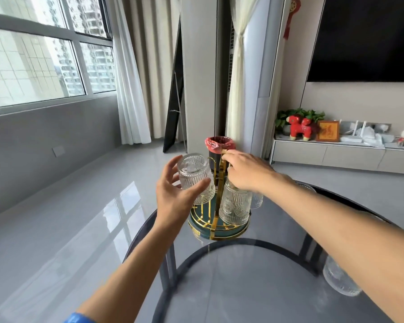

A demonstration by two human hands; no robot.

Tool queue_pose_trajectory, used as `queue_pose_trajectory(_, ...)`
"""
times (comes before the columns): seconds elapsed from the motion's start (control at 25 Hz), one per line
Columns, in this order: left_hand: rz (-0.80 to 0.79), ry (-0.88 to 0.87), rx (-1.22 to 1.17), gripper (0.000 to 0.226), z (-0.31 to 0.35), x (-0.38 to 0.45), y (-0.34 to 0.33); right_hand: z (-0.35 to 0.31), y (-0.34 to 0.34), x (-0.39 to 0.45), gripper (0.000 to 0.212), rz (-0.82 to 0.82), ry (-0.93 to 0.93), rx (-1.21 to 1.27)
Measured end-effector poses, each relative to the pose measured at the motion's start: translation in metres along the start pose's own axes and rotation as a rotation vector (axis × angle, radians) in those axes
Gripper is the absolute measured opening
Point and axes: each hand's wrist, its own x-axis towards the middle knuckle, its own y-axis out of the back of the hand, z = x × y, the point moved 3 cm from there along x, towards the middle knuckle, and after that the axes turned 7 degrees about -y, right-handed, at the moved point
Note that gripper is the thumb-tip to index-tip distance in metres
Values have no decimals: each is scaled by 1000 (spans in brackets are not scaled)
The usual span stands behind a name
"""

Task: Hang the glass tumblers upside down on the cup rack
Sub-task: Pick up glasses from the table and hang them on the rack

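**Partway: one tumbler hung, one going on, at least one waiting**

Roughly at the middle of the job, judging by what sits where. Left hand [173, 194] wrapped around a ribbed tumbler [195, 177], thumb in front and fingers behind, base turned up and mouth down, tilted slightly. Held at the left side of the gold cup rack [216, 206], close against a prong; cannot tell whether the rim is already over the peg or only beside it. Right hand [245, 171] pinched shut on the rack's top handle [224, 153], apparently steadying or turning the stand. Hung already: one upside-down glass [234, 203] on the near right arm, directly beneath the right hand. Possibly another glass [257, 200] just behind it, mostly hidden by the wrist, so not certain. Left to do: one more tumbler [339, 279] resting on the glass table [243, 287] at the right edge, under the right forearm, well apart from the rack. Hint of a further glass on the far side of the table beyond the arm, too obscured to count. Rack's green round base [219, 231] seated flat near the table's far edge.
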Motion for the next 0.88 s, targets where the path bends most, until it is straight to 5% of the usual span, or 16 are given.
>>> queue_pose_trajectory(0.24, -57, -40, 163, 76, -31, 4, -14, 4, -3, 19, 51, -67, 61, -40)
queue_pose_trajectory(0.48, -175, -180, 572, 71, -48, -5, -14, -7, 5, 17, 15, -10, 98, -176)
queue_pose_trajectory(0.72, -214, -105, 666, 62, -58, -11, -10, -1, 0, 13, 31, -1, 66, -128)
queue_pose_trajectory(0.88, -239, -89, 748, 63, -49, -15, -11, 10, -16, 9, 64, -59, 14, -66)
